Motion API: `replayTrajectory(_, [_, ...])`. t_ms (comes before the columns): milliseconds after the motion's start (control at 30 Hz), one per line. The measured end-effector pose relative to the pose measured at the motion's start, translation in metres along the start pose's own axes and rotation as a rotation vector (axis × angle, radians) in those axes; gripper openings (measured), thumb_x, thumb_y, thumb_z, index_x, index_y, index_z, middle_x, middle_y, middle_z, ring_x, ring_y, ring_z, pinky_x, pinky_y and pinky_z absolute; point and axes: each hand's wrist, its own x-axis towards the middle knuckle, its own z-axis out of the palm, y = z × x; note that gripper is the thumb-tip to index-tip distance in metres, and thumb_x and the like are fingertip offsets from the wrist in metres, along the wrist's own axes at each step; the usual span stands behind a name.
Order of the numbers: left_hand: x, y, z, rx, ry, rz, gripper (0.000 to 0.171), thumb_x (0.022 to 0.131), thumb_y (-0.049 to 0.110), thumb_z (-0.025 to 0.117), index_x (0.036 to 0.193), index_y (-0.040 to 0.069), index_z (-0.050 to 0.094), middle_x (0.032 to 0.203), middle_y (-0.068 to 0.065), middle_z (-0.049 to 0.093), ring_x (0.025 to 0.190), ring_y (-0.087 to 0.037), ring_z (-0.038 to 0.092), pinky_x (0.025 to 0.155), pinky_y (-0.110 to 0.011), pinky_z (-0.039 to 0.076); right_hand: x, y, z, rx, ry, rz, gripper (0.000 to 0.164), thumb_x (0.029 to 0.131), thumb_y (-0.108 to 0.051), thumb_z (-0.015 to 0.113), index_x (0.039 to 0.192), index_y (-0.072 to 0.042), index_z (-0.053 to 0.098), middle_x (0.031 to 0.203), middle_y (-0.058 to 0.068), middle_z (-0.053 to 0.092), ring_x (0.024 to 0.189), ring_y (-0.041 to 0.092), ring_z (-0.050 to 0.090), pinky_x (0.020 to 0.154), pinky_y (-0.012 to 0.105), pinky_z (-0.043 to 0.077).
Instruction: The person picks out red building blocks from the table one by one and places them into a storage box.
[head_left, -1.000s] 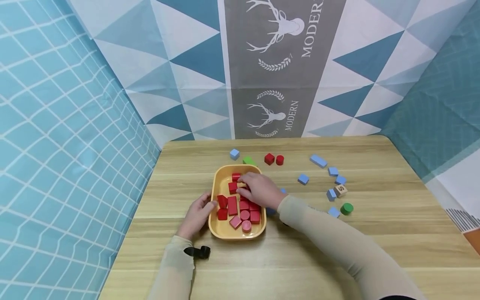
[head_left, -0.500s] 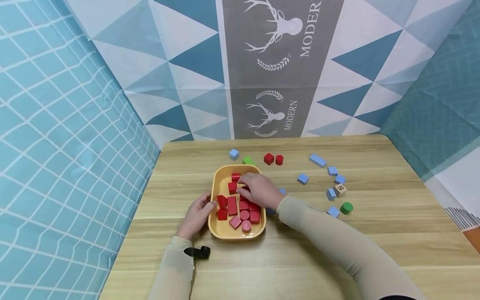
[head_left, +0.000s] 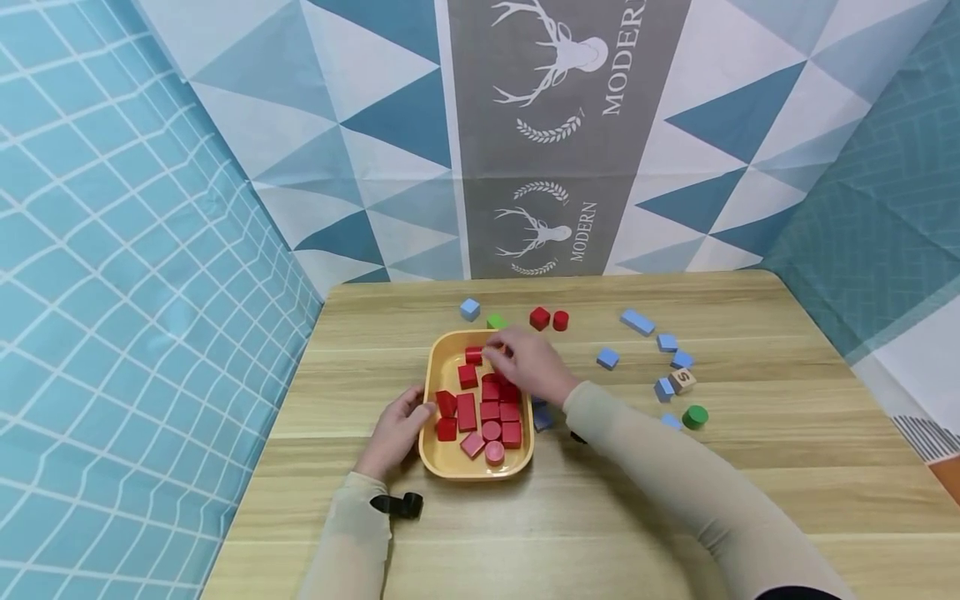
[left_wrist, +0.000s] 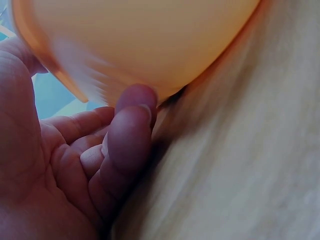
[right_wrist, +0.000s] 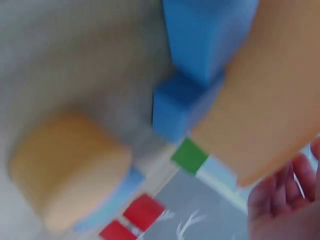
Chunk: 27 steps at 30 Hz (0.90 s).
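My left hand (head_left: 396, 429) grips the left side of the yellow-orange tray (head_left: 429, 460), thumb over the rim. In the left wrist view, its bent fingers (left_wrist: 132, 130) lie against the tray's outer wall. Several red blocks sit inside the tray, among them a long block (head_left: 467, 412), a wedge (head_left: 446, 403) and a cylinder (head_left: 494, 452). My right hand (head_left: 531, 367) hovers over the far right part of the tray, fingers loosely bent close to another red cylinder (head_left: 473, 355). Nothing shows between its fingers, and it hides part of the blocks below.
Beyond the tray lie a blue cube (head_left: 470, 309), a green block (head_left: 496, 322), a red cube (head_left: 539, 318) and a red cylinder (head_left: 560, 321). To the right are several blue blocks (head_left: 637, 322), a lettered wooden cube (head_left: 682, 381) and a green cylinder (head_left: 695, 417).
My right hand has lifted and drawn slightly up and right from the blocks, uncovering more red blocks in the tray and blue ones beside it. My left hand stays on the tray.
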Motion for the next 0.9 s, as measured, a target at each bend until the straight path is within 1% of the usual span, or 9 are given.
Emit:
replayTrajectory(100, [0.0,0.002,0.0,-0.003,-0.004,-0.007,0.048,0.099,0.016,0.055,0.144,0.001,0.046,0.132,-0.019,0.056,0.101,-0.026,0.062,0.078,-0.037,0.058,0.009,0.016,-0.013,-0.002,0.107,0.073,0.033,0.101,-0.035,0.055,0.119,-0.012,0.068,0.111,0.003,0.065,0.088,0.015,0.057,0.08,0.041,0.055])
replayTrajectory(167, [-0.001,0.005,0.0,-0.009,-0.013,-0.01,0.048,0.099,0.014,0.054,0.144,0.0,0.045,0.132,-0.021,0.055,0.102,-0.028,0.062,0.078,-0.038,0.058,0.015,0.031,-0.019,-0.075,0.124,0.118,0.037,0.102,-0.033,0.053,0.129,-0.009,0.063,0.123,0.009,0.061,0.1,0.022,0.058,0.089,0.046,0.052])
replayTrajectory(267, [-0.002,0.009,-0.001,-0.018,-0.032,-0.015,0.048,0.1,0.01,0.053,0.144,-0.004,0.043,0.133,-0.024,0.054,0.104,-0.032,0.061,0.081,-0.042,0.057,0.021,0.054,-0.023,-0.206,0.051,0.153,0.047,0.101,-0.024,0.055,0.143,-0.006,0.048,0.137,0.017,0.051,0.111,0.032,0.054,0.096,0.051,0.048])
replayTrajectory(400, [-0.003,0.011,0.0,-0.029,-0.043,-0.024,0.048,0.1,0.009,0.052,0.144,-0.005,0.042,0.134,-0.025,0.053,0.105,-0.033,0.06,0.083,-0.045,0.056,0.021,0.074,-0.023,-0.349,-0.086,0.155,0.059,0.098,-0.019,0.059,0.151,-0.007,0.036,0.144,0.023,0.043,0.115,0.04,0.051,0.094,0.054,0.049])
replayTrajectory(500, [-0.002,0.009,0.0,-0.019,-0.028,-0.025,0.048,0.1,0.012,0.053,0.145,-0.001,0.044,0.134,-0.021,0.054,0.103,-0.029,0.062,0.081,-0.041,0.057,0.02,0.079,-0.023,-0.426,-0.141,0.12,0.055,0.098,-0.018,0.059,0.148,-0.006,0.042,0.138,0.024,0.049,0.113,0.04,0.051,0.095,0.053,0.048])
replayTrajectory(600, [-0.001,0.005,0.001,-0.005,-0.011,-0.017,0.048,0.099,0.015,0.054,0.144,0.002,0.045,0.133,-0.019,0.056,0.101,-0.025,0.063,0.08,-0.039,0.058,0.018,0.078,-0.023,-0.487,-0.154,0.079,0.043,0.098,-0.018,0.058,0.139,-0.008,0.055,0.125,0.019,0.06,0.109,0.036,0.053,0.094,0.049,0.049])
replayTrajectory(767, [0.0,0.002,0.002,0.0,0.0,-0.012,0.048,0.098,0.018,0.055,0.143,0.003,0.047,0.131,-0.017,0.057,0.1,-0.023,0.063,0.079,-0.038,0.058,0.012,0.071,-0.02,-0.476,-0.15,0.032,0.018,0.096,-0.015,0.061,0.113,-0.009,0.067,0.095,0.012,0.068,0.087,0.029,0.059,0.079,0.046,0.055])
replayTrajectory(833, [0.0,0.001,0.002,0.001,0.001,-0.016,0.048,0.098,0.018,0.055,0.143,0.004,0.047,0.131,-0.016,0.057,0.101,-0.022,0.063,0.08,-0.037,0.058,0.011,0.067,-0.019,-0.441,-0.146,0.04,0.014,0.096,-0.015,0.062,0.107,-0.009,0.068,0.091,0.011,0.068,0.084,0.028,0.06,0.076,0.046,0.055])
replayTrajectory(900, [-0.001,0.001,0.001,0.002,0.003,-0.02,0.047,0.098,0.018,0.055,0.142,0.004,0.048,0.131,-0.015,0.057,0.101,-0.022,0.062,0.08,-0.037,0.058,0.011,0.062,-0.021,-0.394,-0.13,0.08,0.017,0.097,-0.018,0.062,0.11,-0.009,0.068,0.096,0.011,0.068,0.088,0.028,0.06,0.078,0.047,0.055])
